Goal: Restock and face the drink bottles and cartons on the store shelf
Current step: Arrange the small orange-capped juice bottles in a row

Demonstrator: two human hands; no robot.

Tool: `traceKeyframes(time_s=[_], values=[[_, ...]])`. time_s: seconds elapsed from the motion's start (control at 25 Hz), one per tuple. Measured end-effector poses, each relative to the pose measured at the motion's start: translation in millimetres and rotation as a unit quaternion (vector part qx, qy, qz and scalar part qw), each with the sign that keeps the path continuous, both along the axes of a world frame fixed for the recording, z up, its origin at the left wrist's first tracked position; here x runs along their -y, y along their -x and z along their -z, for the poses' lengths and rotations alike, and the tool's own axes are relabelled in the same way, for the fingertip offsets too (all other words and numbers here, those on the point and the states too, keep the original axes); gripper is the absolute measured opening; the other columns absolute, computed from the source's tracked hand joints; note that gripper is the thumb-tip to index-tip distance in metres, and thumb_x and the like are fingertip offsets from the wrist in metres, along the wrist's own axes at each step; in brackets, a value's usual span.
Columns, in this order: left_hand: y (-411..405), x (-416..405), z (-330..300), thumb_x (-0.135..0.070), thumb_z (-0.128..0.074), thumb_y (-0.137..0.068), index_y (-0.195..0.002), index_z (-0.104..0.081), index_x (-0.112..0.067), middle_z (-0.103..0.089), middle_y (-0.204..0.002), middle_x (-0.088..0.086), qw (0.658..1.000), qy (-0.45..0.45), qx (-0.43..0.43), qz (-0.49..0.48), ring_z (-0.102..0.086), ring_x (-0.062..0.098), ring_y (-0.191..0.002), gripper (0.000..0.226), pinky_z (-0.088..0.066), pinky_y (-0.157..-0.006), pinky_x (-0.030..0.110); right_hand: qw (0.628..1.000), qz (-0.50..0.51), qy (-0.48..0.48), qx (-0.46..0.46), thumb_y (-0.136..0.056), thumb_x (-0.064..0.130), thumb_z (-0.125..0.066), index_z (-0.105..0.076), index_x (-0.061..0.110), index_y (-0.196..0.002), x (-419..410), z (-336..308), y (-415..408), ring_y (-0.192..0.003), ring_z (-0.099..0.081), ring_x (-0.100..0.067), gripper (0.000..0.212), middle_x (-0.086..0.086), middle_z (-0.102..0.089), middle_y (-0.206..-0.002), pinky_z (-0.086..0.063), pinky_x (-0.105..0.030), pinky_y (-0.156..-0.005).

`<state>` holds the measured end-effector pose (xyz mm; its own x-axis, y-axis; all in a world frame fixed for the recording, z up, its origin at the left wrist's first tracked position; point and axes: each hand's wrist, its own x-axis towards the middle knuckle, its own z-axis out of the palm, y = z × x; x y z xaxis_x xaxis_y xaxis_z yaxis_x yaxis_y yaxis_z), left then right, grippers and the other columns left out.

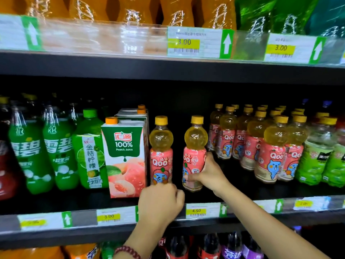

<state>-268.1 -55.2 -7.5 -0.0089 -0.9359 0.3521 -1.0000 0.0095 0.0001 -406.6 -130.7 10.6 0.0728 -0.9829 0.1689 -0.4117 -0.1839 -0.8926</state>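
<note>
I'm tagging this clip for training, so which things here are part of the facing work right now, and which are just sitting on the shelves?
In play:
right hand gripping a Qoo bottle
left hand curled at the base of a second Qoo bottle
peach juice carton beside it

Just sitting:
green soda bottles
lime drink bottle
Qoo bottle rows
price tags

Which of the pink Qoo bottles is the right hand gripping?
The lone Qoo bottle standing in the gap; right hand wraps its label.
</note>
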Motion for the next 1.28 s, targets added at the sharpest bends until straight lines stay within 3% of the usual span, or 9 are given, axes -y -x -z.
traceKeyframes(time_s=[0.12, 0.28, 0.48, 0.64, 0.84, 1.16, 1.28], values=[[-0.8, 2.2, -0.5, -0.041, -0.031, -0.095, -0.094, -0.062, -0.018, -0.067, -0.094, 0.004, 1.0, -0.002, 0.009, -0.001, -0.064, 0.026, -0.089, 0.038, -0.032, -0.064, 0.03, 0.999, -0.032, -0.019, 0.005, -0.059, -0.001, -0.084, -0.035, 0.018, -0.116, -1.5, 3.4, -1.5, -0.098, -0.058, -0.014, 0.077, 0.007, -0.058, -0.099, -0.048, -0.029, -0.086], [-2.2, -1.0, -0.4, -0.042, -0.031, -0.096, -0.094, -0.062, -0.018, -0.067, -0.094, 0.003, 1.0, 0.002, 0.005, 0.014, -0.063, 0.025, -0.089, 0.04, -0.032, -0.063, 0.03, 0.994, -0.1, -0.045, 0.023, -0.058, -0.008, -0.081, -0.039, 0.019, -0.127, -13.4, 4.8, -1.2, -0.101, -0.064, -0.018, 0.085, -0.004, -0.065, -0.109, -0.054, -0.035, -0.088], [-22.0, -10.6, -0.9, -0.042, -0.035, -0.093, -0.078, -0.056, -0.018, -0.067, -0.088, 0.005, 0.999, 0.01, -0.038, 0.018, -0.062, 0.026, -0.084, 0.035, -0.032, -0.06, 0.03, 0.988, -0.135, -0.064, 0.035, -0.061, -0.015, -0.076, -0.05, 0.02, -0.118, -33.5, 0.0, -8.7, -0.096, -0.066, -0.016, 0.072, -0.001, -0.068, -0.103, -0.054, -0.026, -0.078], [-47.0, -20.3, 2.1, -0.04, -0.04, -0.091, -0.07, -0.049, -0.016, -0.067, -0.083, 0.007, 0.997, 0.021, -0.076, -0.007, -0.062, 0.027, -0.081, 0.033, -0.033, -0.058, 0.03, 0.995, -0.087, -0.038, -0.027, -0.06, -0.002, -0.084, -0.051, 0.013, -0.112, -44.2, 1.6, -22.6, -0.096, -0.064, -0.013, 0.064, 0.0, -0.066, -0.105, -0.053, -0.023, -0.078], [-50.9, -20.4, 4.9, -0.04, -0.039, -0.092, -0.07, -0.046, -0.018, -0.065, -0.082, 0.008, 0.996, 0.022, -0.09, 0.019, -0.061, 0.028, -0.079, 0.032, -0.033, -0.058, 0.032, 0.995, -0.082, -0.009, -0.058, -0.061, 0.002, -0.085, -0.054, 0.015, -0.102, -49.7, 3.5, -41.2, -0.097, -0.066, -0.018, 0.053, -0.003, -0.068, -0.105, -0.054, -0.036, -0.087], [-52.4, -20.4, 8.1, -0.041, -0.037, -0.093, -0.071, -0.047, -0.019, -0.065, -0.08, 0.006, 0.995, 0.028, -0.09, 0.02, -0.061, 0.027, -0.077, 0.033, -0.034, -0.057, 0.03, 0.995, -0.066, 0.023, -0.065, -0.069, 0.002, -0.079, -0.057, 0.018, -0.094, -46.4, 5.7, -60.4, -0.098, -0.065, -0.017, 0.037, -0.002, -0.068, -0.102, -0.053, -0.031, -0.086], [-52.6, -18.5, 9.9, -0.039, -0.036, -0.092, -0.071, -0.046, -0.017, -0.062, -0.077, 0.007, 0.996, 0.022, -0.084, 0.02, -0.06, 0.028, -0.077, 0.032, -0.038, -0.059, 0.032, 0.995, -0.057, 0.022, -0.076, -0.073, 0.003, -0.077, -0.058, 0.011, -0.1, -36.9, 4.5, -66.1, -0.099, -0.064, -0.018, 0.035, -0.006, -0.067, -0.107, -0.051, -0.027, -0.083]])
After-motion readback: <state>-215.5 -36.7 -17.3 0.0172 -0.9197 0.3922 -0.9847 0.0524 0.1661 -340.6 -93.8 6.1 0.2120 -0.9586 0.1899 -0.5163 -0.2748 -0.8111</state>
